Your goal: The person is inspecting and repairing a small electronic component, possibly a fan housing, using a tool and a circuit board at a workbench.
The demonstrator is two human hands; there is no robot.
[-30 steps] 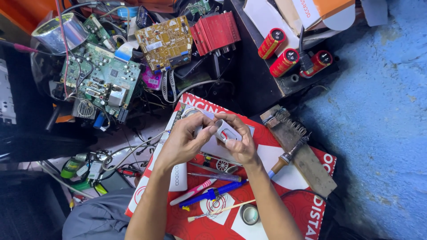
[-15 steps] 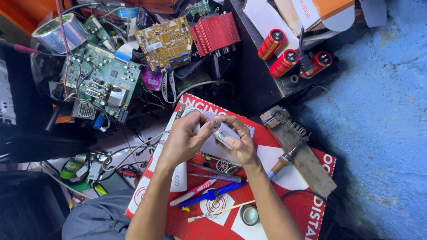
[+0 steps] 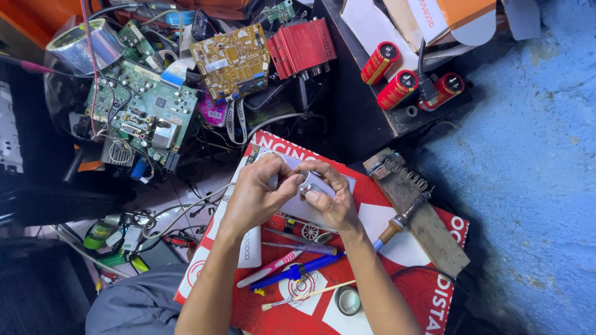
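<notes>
Hands meet over the red printed board [image 3: 397, 248] that covers the bench, and every place below is told from that board. In the head view the left hand [image 3: 254, 198] and the right hand [image 3: 332, 198] come together above the board's upper middle, both pinching a small pale grey part [image 3: 310, 184]. The fingers [image 3: 292, 181] of the left hand are clamped on its near end, and the right hand's fingers wrap its other side with the thumb pressed on top. The part looks light, stiff and smooth, probably easy to let slip, so a hold at its two ends with the fingertips seems safest.

On the board's lower half lie a blue-handled screwdriver [image 3: 298, 272], a pink pen-like tool [image 3: 268, 269] and a roll of tape [image 3: 347, 299]. At its right edge a soldering iron [image 3: 403, 218] rests on a wooden stand [image 3: 416, 211]. Beyond its upper left corner sit a green circuit board [image 3: 139, 111] and a yellow circuit board [image 3: 231, 59]; beyond its upper right, three red cylinders [image 3: 397, 87].
</notes>
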